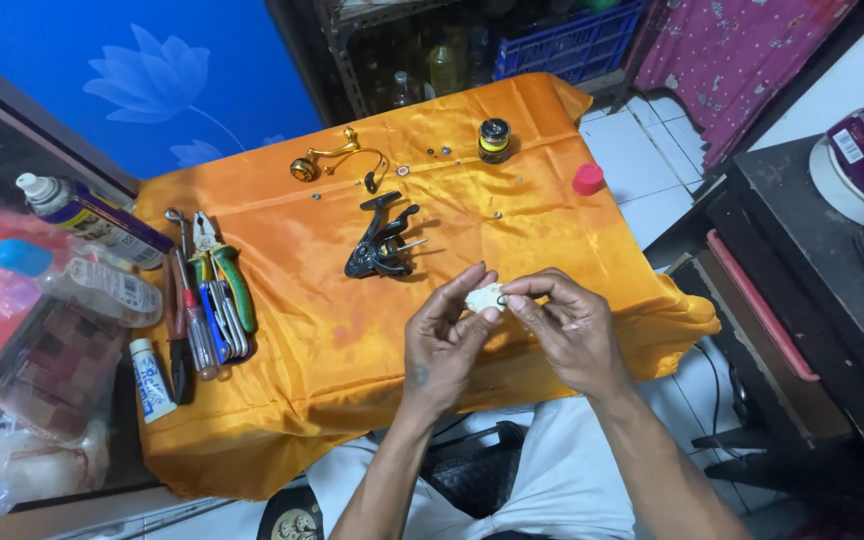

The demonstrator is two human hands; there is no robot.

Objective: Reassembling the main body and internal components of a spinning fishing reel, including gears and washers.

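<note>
Bare orange cloth (332,350) lies open between the tools (210,300) and reel body (382,243).

Reel body (382,243) mid-cloth (352,340), tools (210,295) to its left, spool (494,139) behind right.

Bright and even from overhead, with soft sheen on the orange cloth (302,330) and short shadows just beside the black reel body (382,243). Sharp at centre; slightly bowed toward the frame edges, dim beyond the bench's far edge and right side.
</note>
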